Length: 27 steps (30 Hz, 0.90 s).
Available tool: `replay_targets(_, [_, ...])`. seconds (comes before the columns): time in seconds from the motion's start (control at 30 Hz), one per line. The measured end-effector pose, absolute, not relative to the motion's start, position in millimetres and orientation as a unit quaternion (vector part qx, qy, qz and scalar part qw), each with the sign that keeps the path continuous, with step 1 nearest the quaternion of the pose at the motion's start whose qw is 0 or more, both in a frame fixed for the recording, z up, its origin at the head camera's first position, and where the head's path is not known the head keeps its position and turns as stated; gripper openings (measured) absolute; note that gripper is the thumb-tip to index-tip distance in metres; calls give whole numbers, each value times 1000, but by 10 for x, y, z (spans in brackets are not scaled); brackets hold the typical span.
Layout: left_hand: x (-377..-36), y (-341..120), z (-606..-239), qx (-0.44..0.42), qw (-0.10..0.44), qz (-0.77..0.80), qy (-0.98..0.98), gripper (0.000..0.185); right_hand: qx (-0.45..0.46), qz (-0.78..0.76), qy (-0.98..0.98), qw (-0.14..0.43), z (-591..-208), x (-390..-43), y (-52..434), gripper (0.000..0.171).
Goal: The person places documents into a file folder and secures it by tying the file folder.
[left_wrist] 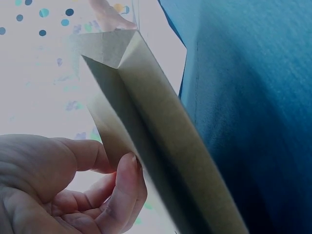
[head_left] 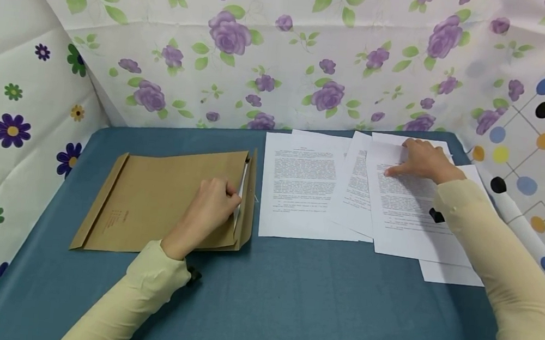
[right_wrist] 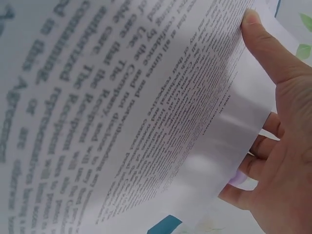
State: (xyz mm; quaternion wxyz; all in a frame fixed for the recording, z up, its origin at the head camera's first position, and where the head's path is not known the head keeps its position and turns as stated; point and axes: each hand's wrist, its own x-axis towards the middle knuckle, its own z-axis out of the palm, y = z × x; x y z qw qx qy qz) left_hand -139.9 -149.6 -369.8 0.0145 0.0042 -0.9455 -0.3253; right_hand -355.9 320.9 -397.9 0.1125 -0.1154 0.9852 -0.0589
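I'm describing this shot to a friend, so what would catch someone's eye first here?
Probably the brown envelope lying on the left of the blue tablecloth, with the left hand gripping the edge at its open mouth. To its right lie fanned-out printed sheets, and the right hand grips the rightmost one. Purple-flowered sheeting walls the back.

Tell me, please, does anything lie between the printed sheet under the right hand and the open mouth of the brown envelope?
Only other printed sheets lie flat between the top sheet and the envelope. The left hand holds its mouth open; the right hand grips the top sheet.
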Motion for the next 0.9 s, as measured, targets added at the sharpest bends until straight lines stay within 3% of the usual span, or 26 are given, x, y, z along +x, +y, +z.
replay_targets(0.3, [-1412, -1499, -3708, 4, 10, -327, -945, 25, -110, -67, 986, 102, -3962, -3536, 3184, 114])
replay_targets(0.63, [-1411, -1498, -3700, 3, 15, -322, -947, 22, -117, -102, 988, 22, -3881, -3456, 3298, 42])
replay_targets(0.73, [-1406, -1502, -3699, 6, 13, -324, -946, 19, -145, -98, 984, 18, -3739, -3407, 3321, 31])
replay_targets(0.9, [-1397, -1504, -3692, 11, 10, -323, -946, 17, -189, -97, 975, 59, -3422, -3276, 3347, 23])
